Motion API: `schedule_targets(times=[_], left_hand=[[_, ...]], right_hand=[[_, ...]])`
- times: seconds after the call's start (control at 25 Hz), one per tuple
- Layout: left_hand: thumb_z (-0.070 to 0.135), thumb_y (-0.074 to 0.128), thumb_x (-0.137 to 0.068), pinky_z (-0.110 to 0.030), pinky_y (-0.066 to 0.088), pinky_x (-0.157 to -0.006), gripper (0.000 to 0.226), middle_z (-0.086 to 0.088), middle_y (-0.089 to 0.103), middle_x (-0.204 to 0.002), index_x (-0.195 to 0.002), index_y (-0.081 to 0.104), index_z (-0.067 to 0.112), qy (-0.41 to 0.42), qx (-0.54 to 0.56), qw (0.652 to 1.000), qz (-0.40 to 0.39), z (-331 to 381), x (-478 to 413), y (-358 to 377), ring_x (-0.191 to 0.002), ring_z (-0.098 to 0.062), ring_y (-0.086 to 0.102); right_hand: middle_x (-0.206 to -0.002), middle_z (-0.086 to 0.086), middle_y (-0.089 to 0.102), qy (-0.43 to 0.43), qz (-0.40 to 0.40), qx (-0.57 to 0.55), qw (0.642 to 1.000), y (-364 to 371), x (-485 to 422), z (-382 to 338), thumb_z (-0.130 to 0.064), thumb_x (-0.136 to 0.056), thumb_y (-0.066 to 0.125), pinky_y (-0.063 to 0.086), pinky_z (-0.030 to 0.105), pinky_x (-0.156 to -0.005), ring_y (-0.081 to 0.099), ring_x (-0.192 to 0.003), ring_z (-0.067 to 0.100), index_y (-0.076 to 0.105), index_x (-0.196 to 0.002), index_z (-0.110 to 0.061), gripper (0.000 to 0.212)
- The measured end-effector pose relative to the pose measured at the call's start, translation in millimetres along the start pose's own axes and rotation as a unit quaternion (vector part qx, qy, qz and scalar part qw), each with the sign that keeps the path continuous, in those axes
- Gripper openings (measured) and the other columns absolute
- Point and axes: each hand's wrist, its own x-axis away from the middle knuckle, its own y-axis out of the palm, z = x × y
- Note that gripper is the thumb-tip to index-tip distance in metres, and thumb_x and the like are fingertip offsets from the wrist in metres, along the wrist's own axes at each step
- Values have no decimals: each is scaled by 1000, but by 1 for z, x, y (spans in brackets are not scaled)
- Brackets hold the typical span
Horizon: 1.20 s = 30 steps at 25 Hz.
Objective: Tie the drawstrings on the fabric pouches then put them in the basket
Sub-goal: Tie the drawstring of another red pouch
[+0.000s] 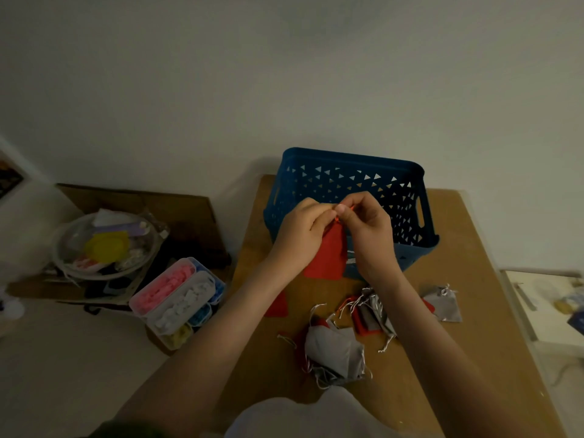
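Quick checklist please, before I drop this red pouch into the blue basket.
1. Left hand pinching the drawstring: ok.
2. Right hand pinching the drawstring: ok.
3. Knot on the red pouch finished: cannot tell, the hands hide it.
4. Blue basket upright, open, right behind the hands: ok.
5. All pouches done: not ok, grey pouches lie loose on the table.

Dim, murky wide-angle view, soft focus, edges bowed.
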Motion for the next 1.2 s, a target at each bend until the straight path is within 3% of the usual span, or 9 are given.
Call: schedule_targets(times=[0.28,0.48,0.6,0.72,0.8,0.92,1.04,1.12,1.2], left_hand=[[19,55,-95,-17,35,-62,23,-4,49,-77,-86,67,1,11,-36,994,-102,1,-6,-6,-71,-14,49],[21,54,-96,-19,34,-60,31,-1,46,-70,-76,63,-2,-2,-27,995,-100,2,-10,-6,-64,-11,46],[25,52,-97,-36,44,-69,32,-16,59,-79,-82,67,0,-44,34,997,-59,0,-7,-1,-74,-23,56],[27,52,-97,-30,49,-71,25,-5,66,-80,-92,72,14,-93,152,984,23,-2,-8,-1,-71,-10,58],[25,50,-97,-23,48,-66,22,8,65,-74,-92,70,16,-131,289,948,18,1,-8,-2,-67,-2,56],[24,47,-98,-20,51,-59,23,11,64,-70,-85,64,15,-178,439,880,-20,9,-8,-4,-63,-3,58],[26,44,-98,-21,52,-59,25,9,66,-75,-83,62,16,-179,487,853,-59,8,-7,-8,-67,-5,62],[25,48,-97,-18,50,-58,23,9,67,-75,-85,66,16,-189,461,865,-62,5,-10,-12,-65,-4,62],[23,53,-95,-16,49,-58,17,8,67,-79,-92,70,19,-193,390,898,-64,3,-14,-15,-65,-4,59]], right_hand=[[-76,14,54,19,-47,43,998,-8,-6,-5,-12,-89,61,45,42,-66,52,-73,29,54,-74,-18,18],[-79,10,56,4,-29,78,997,-13,-4,-2,-16,-90,60,45,40,-71,52,-76,23,55,-77,-16,14],[-82,8,59,-16,11,128,992,-9,-5,-3,-14,-91,60,46,39,-73,55,-78,20,56,-77,-18,15],[-88,3,60,-32,28,150,988,-7,-5,-6,-11,-92,59,47,31,-74,55,-81,13,58,-80,-25,18],[-91,3,58,-56,16,176,983,-8,-6,-6,-7,-92,57,45,20,-75,53,-82,7,64,-86,-26,21],[-81,3,48,-115,-1,271,956,-9,-9,-6,-6,-92,57,37,8,-68,46,-74,3,70,-90,-9,13],[-78,-4,43,-91,-38,285,953,-14,-16,0,-19,-93,57,35,15,-71,45,-76,10,63,-73,-21,21],[-79,-1,46,-89,-32,275,957,-19,-21,5,-33,-90,55,37,29,-76,48,-85,22,56,-64,-36,27],[-79,2,47,-49,-25,256,965,-26,-24,3,-33,-93,53,36,31,-77,48,-86,21,55,-60,-32,34]])
